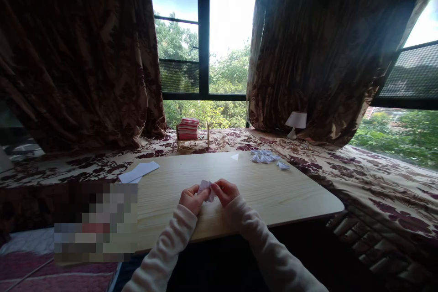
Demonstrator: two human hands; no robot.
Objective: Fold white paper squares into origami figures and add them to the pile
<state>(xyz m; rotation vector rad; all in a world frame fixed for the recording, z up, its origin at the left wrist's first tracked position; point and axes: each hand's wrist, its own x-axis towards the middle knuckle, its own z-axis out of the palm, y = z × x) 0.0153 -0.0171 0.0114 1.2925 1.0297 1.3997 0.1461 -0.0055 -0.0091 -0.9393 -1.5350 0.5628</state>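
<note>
Both hands hold a small piece of folded white paper [204,185] above the near part of the wooden table. My left hand [190,199] pinches it from the left, the thumb lying across its front. My right hand [226,191] grips its right edge between thumb and fingers. The exact shape of the folds is partly hidden by my fingers. Toward the far right of the table sit several folded white paper pieces [263,156] in a cluster, and a small flat white paper triangle [235,157] lies left of them.
White paper sheets [139,172] rest at the left side of the pale wooden table [284,196]. Behind it, a patterned cloth ledge carries a small rack [193,139] with folded red-and-white cloth [188,128] and a small lamp [296,121]. A blurred patch covers the lower left.
</note>
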